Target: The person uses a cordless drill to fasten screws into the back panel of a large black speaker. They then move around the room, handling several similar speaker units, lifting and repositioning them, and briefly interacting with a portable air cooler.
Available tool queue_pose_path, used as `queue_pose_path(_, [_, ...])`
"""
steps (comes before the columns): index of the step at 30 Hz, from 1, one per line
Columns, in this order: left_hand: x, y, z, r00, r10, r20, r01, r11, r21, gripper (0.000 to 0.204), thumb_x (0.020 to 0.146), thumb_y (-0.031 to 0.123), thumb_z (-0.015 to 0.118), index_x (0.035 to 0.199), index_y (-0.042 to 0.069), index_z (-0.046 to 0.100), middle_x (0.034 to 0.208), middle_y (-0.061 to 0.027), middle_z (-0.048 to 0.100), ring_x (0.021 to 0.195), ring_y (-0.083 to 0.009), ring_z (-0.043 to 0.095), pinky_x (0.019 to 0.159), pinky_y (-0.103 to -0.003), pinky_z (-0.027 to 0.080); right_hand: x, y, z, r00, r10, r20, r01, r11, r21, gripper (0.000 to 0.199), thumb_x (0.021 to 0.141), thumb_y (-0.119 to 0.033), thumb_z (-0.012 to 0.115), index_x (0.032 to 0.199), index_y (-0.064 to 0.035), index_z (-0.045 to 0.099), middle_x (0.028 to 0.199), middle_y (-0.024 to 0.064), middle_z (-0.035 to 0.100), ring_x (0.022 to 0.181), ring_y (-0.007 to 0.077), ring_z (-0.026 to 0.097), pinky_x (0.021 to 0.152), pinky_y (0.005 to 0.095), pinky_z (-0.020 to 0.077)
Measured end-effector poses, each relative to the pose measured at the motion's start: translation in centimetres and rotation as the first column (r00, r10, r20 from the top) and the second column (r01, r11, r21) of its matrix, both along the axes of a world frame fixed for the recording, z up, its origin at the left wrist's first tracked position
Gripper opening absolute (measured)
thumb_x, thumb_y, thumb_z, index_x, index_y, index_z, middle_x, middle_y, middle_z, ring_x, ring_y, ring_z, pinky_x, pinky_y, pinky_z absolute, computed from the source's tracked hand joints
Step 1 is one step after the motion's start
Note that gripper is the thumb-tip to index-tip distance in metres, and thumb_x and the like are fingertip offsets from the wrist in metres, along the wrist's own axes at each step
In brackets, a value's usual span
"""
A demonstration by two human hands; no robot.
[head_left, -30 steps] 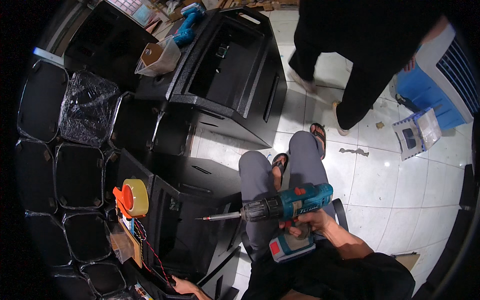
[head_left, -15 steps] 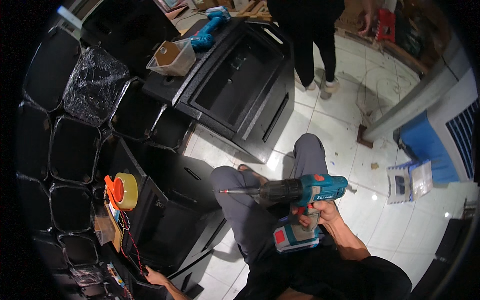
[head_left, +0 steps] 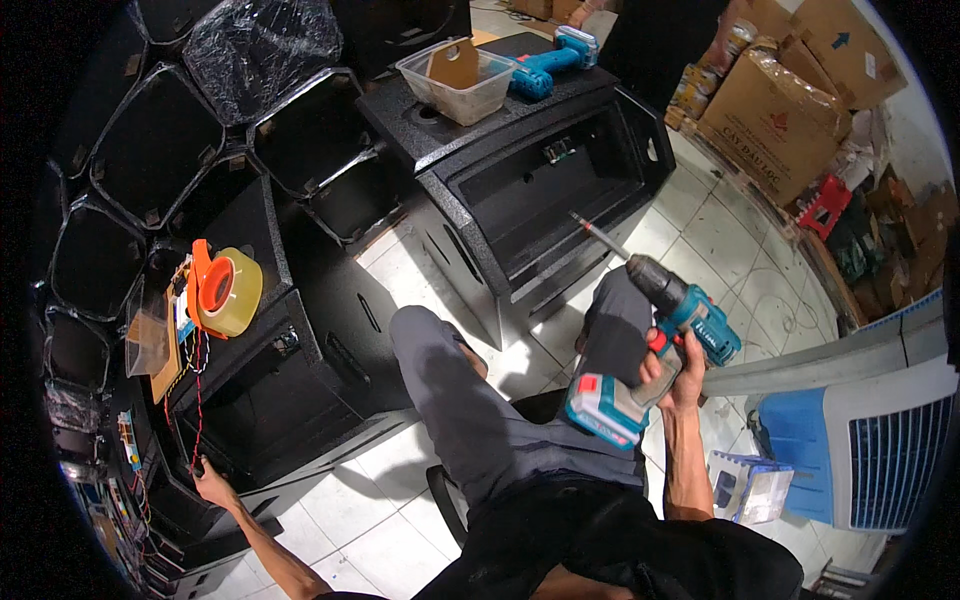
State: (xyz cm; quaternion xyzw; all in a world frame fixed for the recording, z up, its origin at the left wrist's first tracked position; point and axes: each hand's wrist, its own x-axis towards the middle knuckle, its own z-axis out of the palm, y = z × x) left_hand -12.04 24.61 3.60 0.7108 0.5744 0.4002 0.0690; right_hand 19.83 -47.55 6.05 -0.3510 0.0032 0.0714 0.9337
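Observation:
My right hand [head_left: 675,375] is wrapped round the grip of a teal-and-black cordless drill [head_left: 690,315], a finger at its red trigger. A long bit [head_left: 605,238] points from the chuck toward the far black speaker cabinet [head_left: 455,170], over its open front in this view. My left hand [head_left: 213,485] is closed at the lower left corner of the nearer black cabinet [head_left: 325,325]. A red wire [head_left: 199,405] runs down to its fingers; what they grip is too small to make out. An orange-handled tape dispenser with clear yellowish tape [head_left: 235,290] sits on that cabinet.
A second teal power tool [head_left: 550,65] and a clear plastic tub [head_left: 460,85] stand on the far cabinet. Wrapped black cabinets [head_left: 155,140] fill the left. Cardboard boxes [head_left: 775,120], another person [head_left: 655,45] and a blue-and-white air cooler [head_left: 800,440] are at the right.
The drill has swung from pointing left to pointing up and left, farther right in view. My view has turned, bringing the boxes in. My left hand stays by the near cabinet's corner.

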Motion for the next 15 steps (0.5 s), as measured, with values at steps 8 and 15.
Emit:
queue_pose_path(8, [-0.5,1.3,0.1,0.997,-0.036,-0.073,0.031,0.997,-0.07,0.058,0.08,0.045,0.063,0.112,-0.003,0.058,0.109,-0.0165,0.062,0.104,-0.029,0.056,0.089,-0.034,0.04,9.8,2.0,1.5,0.972,-0.197,-0.127,0.166,0.962,-0.218,0.032,0.09,-0.03,0.054,0.108,-0.0048,0.048,0.091,0.0118,0.062,0.048,0.0138,0.05,0.043,0.0273,0.0428])
queue_pose_path(15, [-0.1,-10.0,4.6,0.978,0.206,-0.009,-0.207,0.978,-0.019,0.045,0.086,0.032,0.058,0.111,-0.006,0.058,0.11,-0.0179,0.061,0.098,-0.0263,0.059,0.087,-0.033,0.043,17.0,3.3,1.4,0.944,-0.199,-0.263,0.137,0.962,-0.235,0.027,0.085,-0.022,0.062,0.107,-0.0082,0.052,0.081,0.0111,0.062,0.048,0.0135,0.053,0.041,0.0267,0.0451])
